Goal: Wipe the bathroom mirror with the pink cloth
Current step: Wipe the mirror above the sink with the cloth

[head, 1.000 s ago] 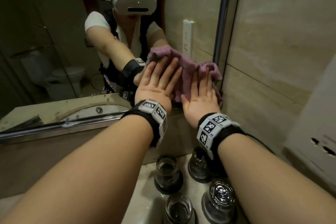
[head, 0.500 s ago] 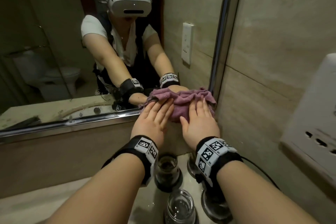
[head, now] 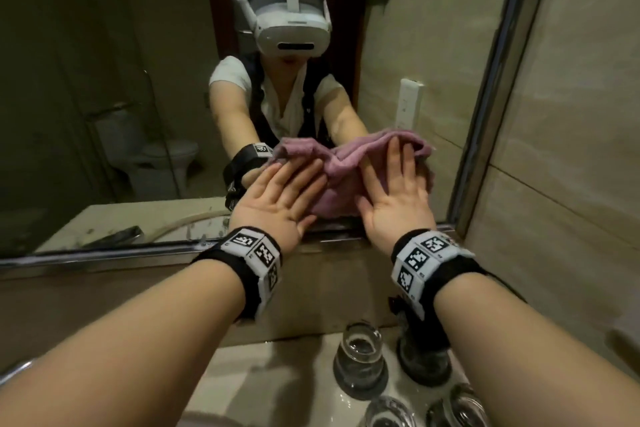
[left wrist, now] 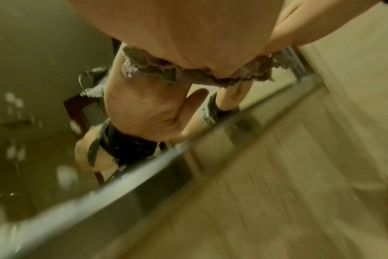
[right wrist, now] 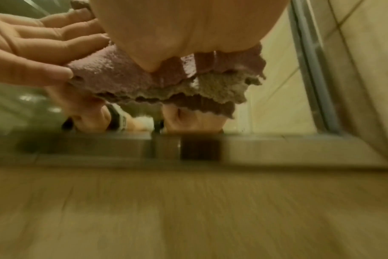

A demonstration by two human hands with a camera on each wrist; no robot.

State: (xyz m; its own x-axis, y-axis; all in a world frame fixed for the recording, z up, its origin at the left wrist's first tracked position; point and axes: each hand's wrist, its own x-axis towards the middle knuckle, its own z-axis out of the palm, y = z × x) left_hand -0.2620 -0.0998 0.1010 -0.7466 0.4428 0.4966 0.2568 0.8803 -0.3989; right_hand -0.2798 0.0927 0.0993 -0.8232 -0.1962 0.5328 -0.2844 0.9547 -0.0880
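The pink cloth (head: 341, 180) is bunched against the lower right part of the bathroom mirror (head: 104, 80). My left hand (head: 284, 198) presses its left side with straight fingers. My right hand (head: 398, 191) presses its right side, fingers flat and pointing up. In the right wrist view the cloth (right wrist: 122, 77) hangs in crumpled folds below my palm, with the left hand's fingers (right wrist: 49, 45) on its left edge. The left wrist view shows the cloth (left wrist: 157, 71) under my palm, blurred, with the hands reflected in the glass.
The mirror's metal frame (head: 485, 97) runs up the right side beside a tiled wall (head: 571, 114). Its bottom rail (head: 104, 253) lies just below my hands. Several upturned glasses (head: 360, 360) stand on the counter (head: 263, 374) under my wrists.
Both hands and the cloth slid down to the mirror's bottom edge, then came back up a little. The hands now sit slightly further apart on the cloth.
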